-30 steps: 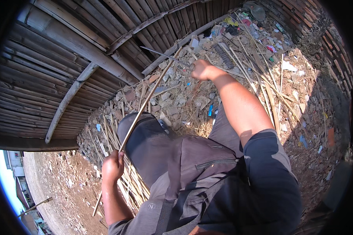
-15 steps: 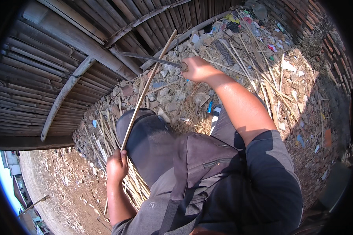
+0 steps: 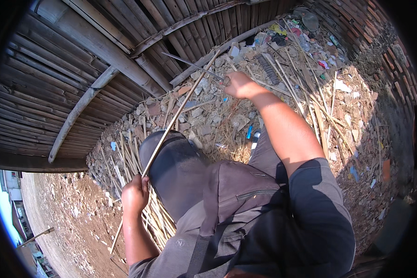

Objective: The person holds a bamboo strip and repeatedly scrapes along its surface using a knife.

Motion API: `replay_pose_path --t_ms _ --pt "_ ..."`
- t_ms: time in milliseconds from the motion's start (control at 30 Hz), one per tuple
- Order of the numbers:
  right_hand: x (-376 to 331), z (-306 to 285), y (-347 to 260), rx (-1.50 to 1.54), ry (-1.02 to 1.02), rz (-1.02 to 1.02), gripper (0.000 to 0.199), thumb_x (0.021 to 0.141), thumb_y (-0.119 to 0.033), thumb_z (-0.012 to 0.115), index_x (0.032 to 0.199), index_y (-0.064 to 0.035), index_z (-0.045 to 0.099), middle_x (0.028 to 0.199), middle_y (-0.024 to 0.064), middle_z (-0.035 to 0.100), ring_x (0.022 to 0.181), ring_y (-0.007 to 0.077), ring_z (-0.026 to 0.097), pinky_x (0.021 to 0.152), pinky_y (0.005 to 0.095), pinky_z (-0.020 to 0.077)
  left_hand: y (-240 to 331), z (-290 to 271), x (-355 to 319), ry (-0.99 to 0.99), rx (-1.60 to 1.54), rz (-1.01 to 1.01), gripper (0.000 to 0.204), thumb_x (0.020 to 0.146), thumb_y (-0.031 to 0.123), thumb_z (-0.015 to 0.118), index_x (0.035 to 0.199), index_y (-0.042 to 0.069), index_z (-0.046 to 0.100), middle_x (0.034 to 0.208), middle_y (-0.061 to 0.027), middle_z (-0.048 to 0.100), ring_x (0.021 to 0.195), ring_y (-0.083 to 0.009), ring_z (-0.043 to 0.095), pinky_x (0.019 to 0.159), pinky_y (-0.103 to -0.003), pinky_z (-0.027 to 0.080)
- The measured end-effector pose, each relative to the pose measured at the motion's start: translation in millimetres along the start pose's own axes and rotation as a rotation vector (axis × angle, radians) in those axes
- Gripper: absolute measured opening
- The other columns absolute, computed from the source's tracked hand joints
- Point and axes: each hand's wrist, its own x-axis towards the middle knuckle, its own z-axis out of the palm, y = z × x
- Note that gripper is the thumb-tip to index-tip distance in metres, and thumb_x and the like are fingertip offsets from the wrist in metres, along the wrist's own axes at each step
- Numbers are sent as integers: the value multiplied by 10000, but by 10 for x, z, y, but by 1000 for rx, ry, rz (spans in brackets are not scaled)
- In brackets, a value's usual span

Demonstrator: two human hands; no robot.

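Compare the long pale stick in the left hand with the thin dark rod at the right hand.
The pale stick is thicker and light tan; the dark rod is thinner and grey-black. The stick slants from the left hand up toward the bamboo wall; the rod lies nearly level, pointing left from the right hand. The stick looks longer. Both are straight, slender, and gripped at one end.
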Motion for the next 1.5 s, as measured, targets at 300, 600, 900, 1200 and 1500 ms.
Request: replay_pose_path --t_ms 300,600,900,1200,1500 --pt "-241 61 -355 56 -339 -166 367 767 -226 732 1082 -43 693 1007 212 718 977 375 692 863 446 538 22 14 -81 19 24 8 328 1009 313 586 825 44 550 646 -218 615 635 -446 624 569 -530 481" --pt "-421 126 -571 -35 -191 -198 390 775 -149 659 1134 3 673 1052 234 711 1017 392 687 902 471 536 108 -142 -23 -75 64 -29 336 1034 337 532 870 45 540 677 -229 634 689 -473 638 605 -552 496" --pt "-149 156 -248 -62 -332 -187 440 776 -175 674 1195 -41 682 1063 238 711 1038 384 680 942 434 531 83 45 42 -59 -182 -72 349 1055 315 496 896 7 537 712 -266 608 705 -505 595 611 -559 442" --pt "-557 -104 -801 -275 -327 -311 372 770 -166 648 1137 -128 695 1086 175 722 1019 372 689 867 487 542 221 -52 -14 -61 -78 -38 327 1034 296 540 873 11 531 699 -273 615 693 -496 612 605 -561 466" --pt "-41 5 -14 43 -215 6 400 771 -189 668 1136 -27 696 1074 241 709 1024 364 687 906 421 539 255 -88 46 -65 26 15 326 1017 320 565 857 38 537 678 -246 628 673 -474 629 601 -555 488"
